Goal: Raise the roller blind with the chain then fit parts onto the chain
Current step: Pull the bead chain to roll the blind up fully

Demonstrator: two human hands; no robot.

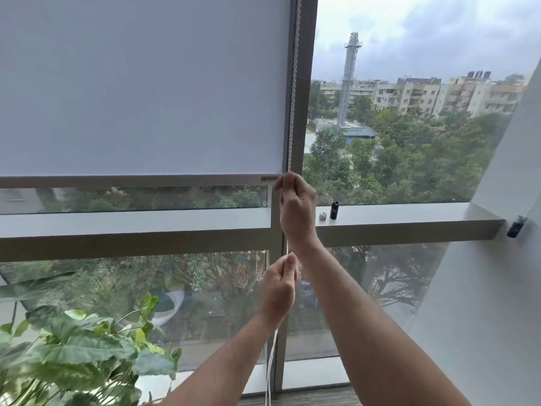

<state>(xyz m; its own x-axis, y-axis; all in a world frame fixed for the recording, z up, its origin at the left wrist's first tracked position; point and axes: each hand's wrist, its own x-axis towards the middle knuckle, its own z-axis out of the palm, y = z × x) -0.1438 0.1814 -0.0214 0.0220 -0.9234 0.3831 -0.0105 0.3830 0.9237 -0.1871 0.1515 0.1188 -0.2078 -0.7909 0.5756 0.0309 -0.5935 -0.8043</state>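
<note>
A white roller blind (140, 83) covers most of the left window pane, its bottom bar (131, 181) hanging a little above the horizontal ledge (409, 213). A white bead chain (293, 83) runs down the blind's right edge, along the grey vertical frame (306, 83).

The right hand (295, 200) is raised to the level of the bottom bar's right end, fingers curled closed and pinching the chain. The left hand (279, 285) is lower, just beneath the right wrist, also closed in a fist around the chain. Between the two hands the chain runs straight; below the left hand it hangs loose towards the floor (307, 399).

On the ledge, just right of the right hand, stand a small black cylinder (334, 210) and, beside it, a small white part (322, 215). They are close together, but contact cannot be told. A black fitting (516, 226) sits on the wall at the ledge's far right end. A leafy plant (73, 347) fills the lower left corner.
</note>
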